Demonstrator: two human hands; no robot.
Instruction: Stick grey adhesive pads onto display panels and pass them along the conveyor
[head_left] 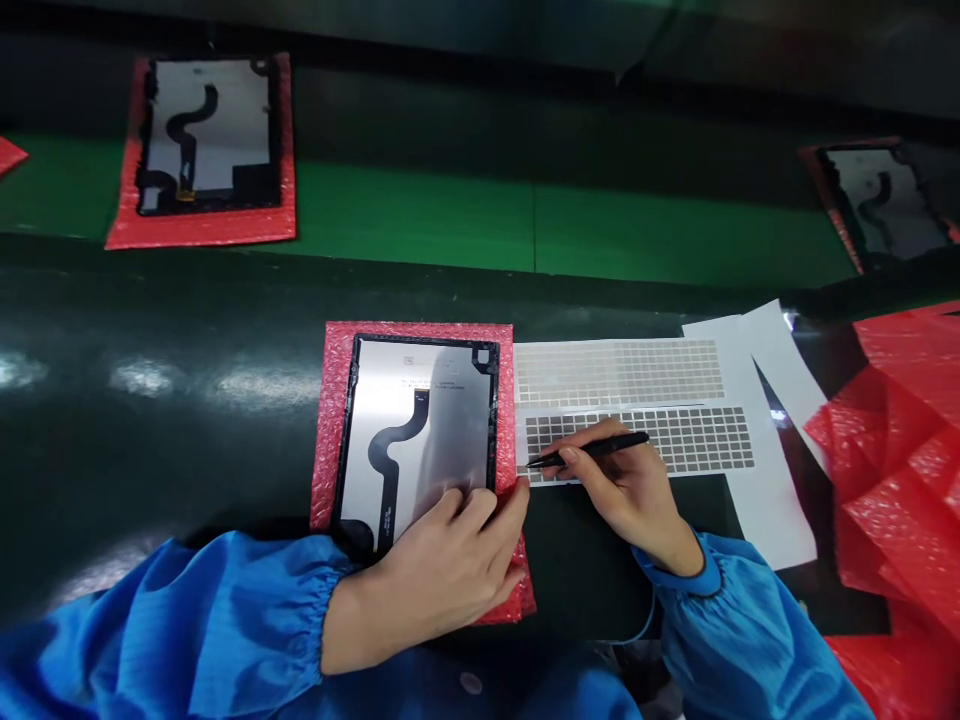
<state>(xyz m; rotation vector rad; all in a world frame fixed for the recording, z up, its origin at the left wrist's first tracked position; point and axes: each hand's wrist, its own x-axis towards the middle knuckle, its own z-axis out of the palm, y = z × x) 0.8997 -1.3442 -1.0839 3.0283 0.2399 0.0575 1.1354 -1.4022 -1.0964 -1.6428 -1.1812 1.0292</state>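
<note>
A silver tablet panel [420, 420] with a black curved flex cable lies face down on a red bubble-wrap pad [334, 400] in front of me. My left hand [442, 570] rests flat on the panel's lower right part, fingers spread. My right hand [630, 495] pinches black tweezers [592, 450], whose tip touches the left end of a sticker sheet [675, 440] printed with a grid of small grey squares. A second, paler sticker sheet [622, 372] lies just behind it.
White backing papers [772, 400] lie under the sheets. A heap of red bubble wrap [900, 450] fills the right side. On the green conveyor belt [525, 220] behind, two more panels on red pads sit at far left [202, 140] and far right [885, 200].
</note>
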